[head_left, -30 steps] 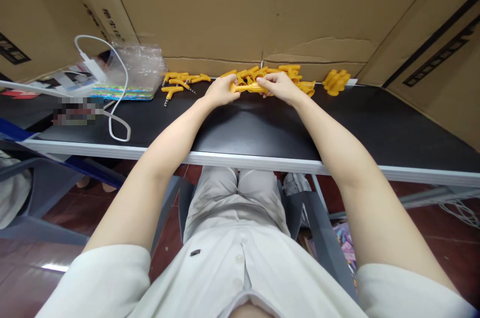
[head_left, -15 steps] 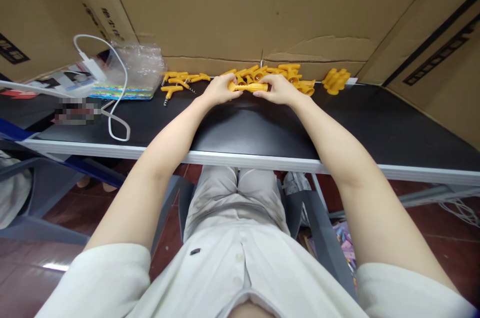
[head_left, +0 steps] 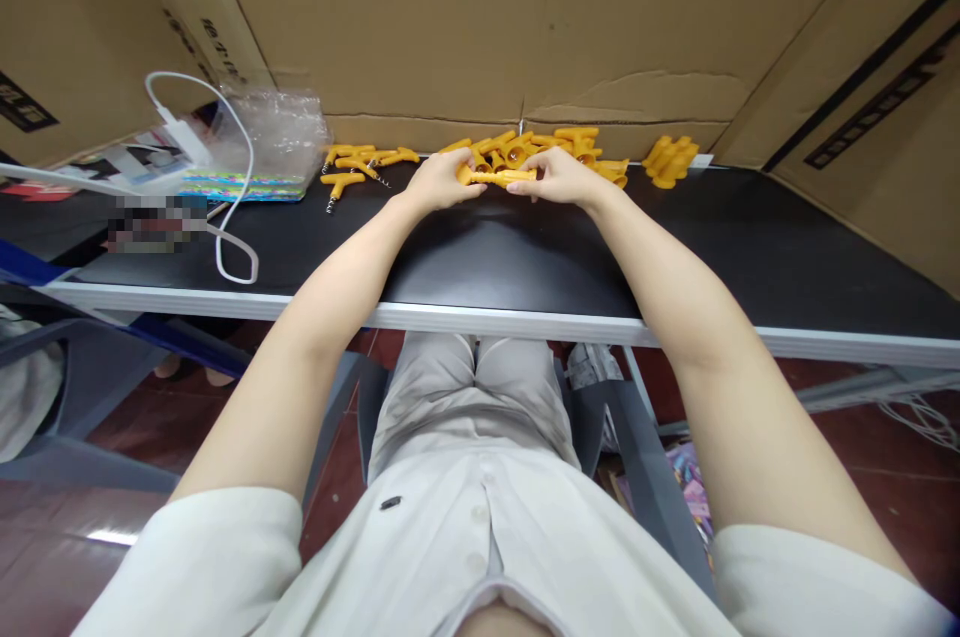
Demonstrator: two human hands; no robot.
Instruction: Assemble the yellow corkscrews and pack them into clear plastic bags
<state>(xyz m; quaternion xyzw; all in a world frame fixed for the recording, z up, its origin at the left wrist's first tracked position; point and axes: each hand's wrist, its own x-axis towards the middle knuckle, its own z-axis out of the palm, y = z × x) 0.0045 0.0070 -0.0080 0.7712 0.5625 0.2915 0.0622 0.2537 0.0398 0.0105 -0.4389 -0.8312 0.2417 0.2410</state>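
Observation:
Over the black tabletop, my left hand (head_left: 442, 181) and my right hand (head_left: 558, 177) pinch a yellow corkscrew (head_left: 501, 177) from its two ends. The left fingers close round one end, and the right thumb and fingers grip the other. It lies level between them, its ends partly covered by my fingers. Right behind is a pile of yellow corkscrew parts (head_left: 577, 139) with T-handles and bell-shaped ends. Left of my left hand lie several loose yellow T-handles with metal spirals (head_left: 343, 181).
A cluster of upright yellow parts (head_left: 670, 161) stands at the right. At the left are clear plastic bags (head_left: 277, 132), a colourful stack (head_left: 244, 186) and a white cable (head_left: 251, 142). Cardboard (head_left: 420, 17) walls the back; a metal edge (head_left: 495, 319) runs along the table's front.
The right fingers have shifted slightly on the yellow corkscrew, which now tilts a little differently. The left hand and the things on the table look the same.

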